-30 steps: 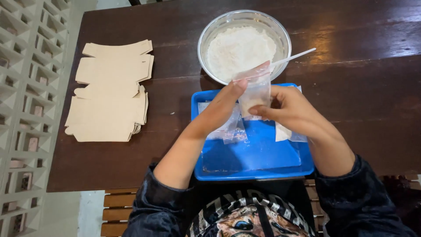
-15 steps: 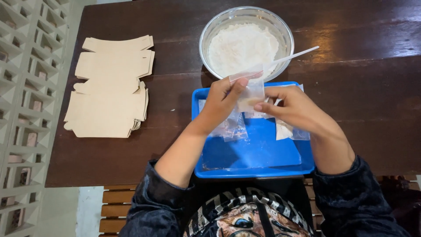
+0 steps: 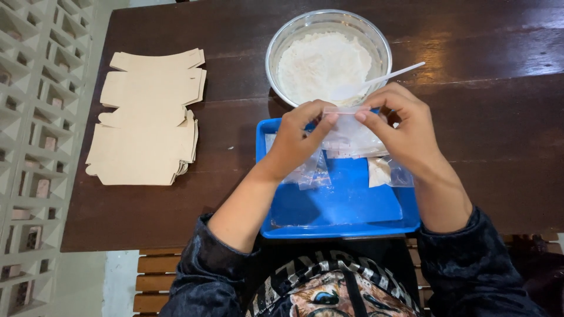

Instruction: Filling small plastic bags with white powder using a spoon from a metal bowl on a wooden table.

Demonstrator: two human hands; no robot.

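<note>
- Pinching the top edge of a small clear plastic bag, my left hand and right hand sit close together at the centre of the frame, each clamped on one end of the bag's upper strip between thumb and fingertips.
- I see the bag hanging just above the far edge of the blue tray, which fills the lower centre of the frame.
- I cannot tell whether the bag holds any powder; it looks mostly transparent.
- More clear bags lie crumpled on the tray beneath my left hand, and a filled bag with pale powder rests on the tray below my right hand.
- Beyond my hands, at the upper centre, stands a glass bowl of white powder, touching or nearly touching the tray's far rim.
- A white plastic spoon rests in the bowl, its handle pointing to the upper right over the rim.
- At the left of the frame, well apart from the tray, a stack of flat tan cardboard blanks lies on the dark wooden table.
</note>
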